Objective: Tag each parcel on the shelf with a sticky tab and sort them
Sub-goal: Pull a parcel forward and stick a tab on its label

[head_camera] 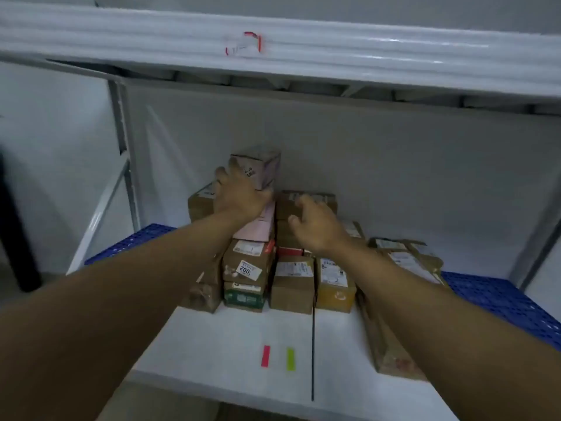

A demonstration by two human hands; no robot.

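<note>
Parcels [273,256] sit heaped at the back of the white shelf [212,354], and both my arms reach in toward them. My left hand [239,196] lies against the top of the heap, fingers spread and laid on the small pale box [261,165] that stands highest; I cannot tell whether the thumb hooks round its far side. Just under that hand is a pink box [258,229], and below it a brown carton with a white "200" label [249,268]. My right hand [315,226] hovers beside the left, fingers loosely curled over a brown carton [309,202] at the back, holding nothing that I can see. Below my right wrist stand a plain brown box [291,287] and a yellow box [334,287], side by side. Under my right forearm a long flat carton [385,341] leans along the shelf. Nearer to me than both hands, two sticky tabs lie on the bare shelf: a red tab [265,356] and, just right of it, a yellow-green tab [290,359]. Blue plastic grids [498,296] show beyond each elbow.
</note>
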